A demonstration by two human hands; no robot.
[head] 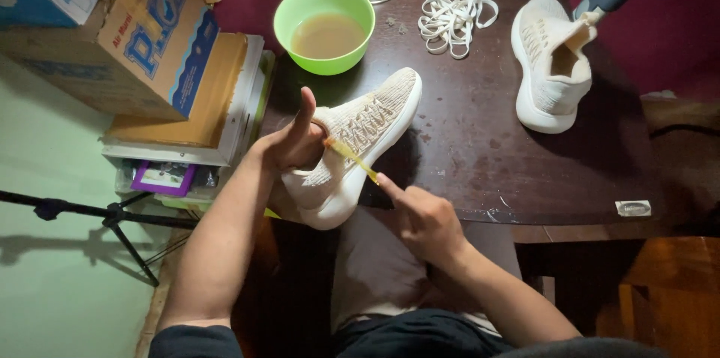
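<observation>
Our left hand grips a cream knit shoe at its collar: the thumb stands up, the other fingers are tucked into the opening, clenched on the knit. The shoe tilts, heel toward us over the near edge of the dark wooden bench, toe resting on the benchtop and pointing at the green bowl.

Our right hand pinches a thin yellow brush by its near end, index finger laid along the handle. The brush tip meets the shoe's upper just beside the left fingers, at the collar.

The bowl holds cloudy brownish liquid and sits at the far side of the bench, just beyond the toe. White laces lie in a loose heap to its right. A second cream shoe stands farther right, well apart from the hands, opening up. Cardboard boxes are stacked left of the bench.
</observation>
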